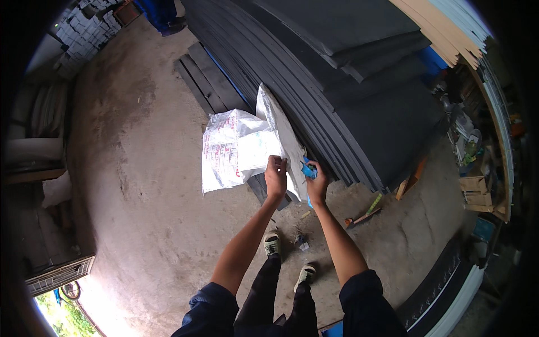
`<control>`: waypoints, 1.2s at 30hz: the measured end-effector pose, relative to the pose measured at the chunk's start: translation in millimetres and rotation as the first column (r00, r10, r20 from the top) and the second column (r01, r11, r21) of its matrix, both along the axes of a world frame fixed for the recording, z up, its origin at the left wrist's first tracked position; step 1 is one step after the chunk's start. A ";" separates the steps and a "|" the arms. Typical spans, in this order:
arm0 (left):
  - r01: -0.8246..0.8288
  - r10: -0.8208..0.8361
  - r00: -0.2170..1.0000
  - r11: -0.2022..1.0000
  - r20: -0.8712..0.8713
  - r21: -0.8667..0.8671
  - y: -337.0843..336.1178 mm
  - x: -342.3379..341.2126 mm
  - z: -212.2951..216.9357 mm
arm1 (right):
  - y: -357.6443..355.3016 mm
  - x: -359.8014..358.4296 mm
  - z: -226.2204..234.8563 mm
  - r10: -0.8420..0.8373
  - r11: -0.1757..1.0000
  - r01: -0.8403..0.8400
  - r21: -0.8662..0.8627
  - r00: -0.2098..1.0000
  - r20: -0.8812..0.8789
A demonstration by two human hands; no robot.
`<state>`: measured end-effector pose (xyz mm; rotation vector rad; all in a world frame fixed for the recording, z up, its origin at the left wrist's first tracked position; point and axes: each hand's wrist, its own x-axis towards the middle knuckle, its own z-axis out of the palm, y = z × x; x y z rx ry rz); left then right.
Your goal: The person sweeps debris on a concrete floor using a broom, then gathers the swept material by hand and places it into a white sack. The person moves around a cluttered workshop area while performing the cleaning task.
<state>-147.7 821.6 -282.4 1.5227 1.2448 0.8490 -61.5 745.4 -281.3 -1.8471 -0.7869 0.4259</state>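
A white plastic woven sack [233, 147] with red print lies spread before me, with a folded grey-white flap [279, 126] standing up along its right side. My left hand [276, 175] is closed in a pinch at the sack's near edge. Just to its right, my right hand [317, 184] is closed around a small bright blue object [308, 168], close against the flap's edge. Its kind is hard to make out, since the fingers cover part of it.
Stacked dark grey sheets [337, 106] rise just beyond and right of the sack, with dark planks [210, 78] under and behind it. An orange-handled tool [364, 218] lies on the concrete floor [151, 185]. Cluttered shelves [477, 151] line the right; someone in blue [159, 16] is far off.
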 end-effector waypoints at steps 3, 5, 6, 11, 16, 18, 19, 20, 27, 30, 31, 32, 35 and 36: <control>-0.024 0.024 1.000 1.000 0.019 -0.005 -0.6 -18.5 6.0 | 16.5 -2.1 -17.3 0.059 0.997 -0.062 -0.038 0.996 -0.072; -0.024 0.024 1.000 1.000 -0.019 0.018 1.4 -31.5 9.3 | 32.6 -5.8 -38.2 0.153 0.988 -0.154 0.024 0.987 0.057; -0.005 0.005 1.000 1.000 0.012 0.026 1.6 -37.3 10.5 | 35.3 -6.5 -45.1 0.230 0.973 -0.227 -0.041 0.967 0.111; -0.033 0.034 0.999 0.999 0.029 -0.041 2.1 -58.0 3.4 | 35.3 -13.9 -70.3 0.264 0.961 -0.268 -0.074 0.963 -0.064; -0.012 0.016 0.986 1.000 0.168 -0.024 -17.4 -49.3 6.5 | -8.1 6.1 -75.8 0.249 0.957 -0.277 -0.087 0.938 -0.241; -0.029 0.029 0.995 1.000 0.094 -0.008 -29.8 -52.5 10.0 | -36.7 12.0 -59.1 0.289 0.951 -0.299 -0.078 0.950 -0.117; -0.045 0.045 0.998 0.999 0.051 0.002 -37.8 -57.6 10.6 | -54.0 13.1 -42.6 0.330 0.936 -0.342 -0.082 0.935 -0.130; -0.051 0.055 0.995 0.998 0.089 -0.041 -49.1 -54.6 15.0 | -74.5 23.0 -22.8 0.362 0.916 -0.370 -0.153 0.929 -0.079; 0.026 0.008 0.980 0.985 0.198 -0.169 -148.2 -0.5 25.3 | -197.4 150.8 52.5 0.334 0.876 -0.058 -0.479 0.789 0.516; 0.004 0.048 0.972 0.976 0.229 -0.220 -191.5 32.8 22.8 | -206.3 203.9 26.7 -0.287 0.860 0.352 -0.370 0.932 0.220; -0.011 0.072 0.968 0.970 0.242 -0.244 -205.6 41.7 26.1 | -212.3 214.2 23.2 -0.269 0.904 0.195 -0.381 0.951 -0.152; -0.049 0.113 0.964 0.965 0.241 -0.257 -215.0 40.7 28.4 | -205.7 209.5 30.1 -0.193 0.946 0.019 -0.323 0.833 -0.518; -0.084 0.174 0.936 0.955 0.306 -0.286 -236.1 58.3 34.8 | -195.6 224.7 26.7 -0.010 0.999 -0.027 -0.020 0.352 -0.936; -0.090 0.188 0.931 0.949 0.314 -0.302 -244.1 61.0 33.6 | -196.6 227.6 20.0 0.041 0.998 0.038 0.050 0.218 -0.975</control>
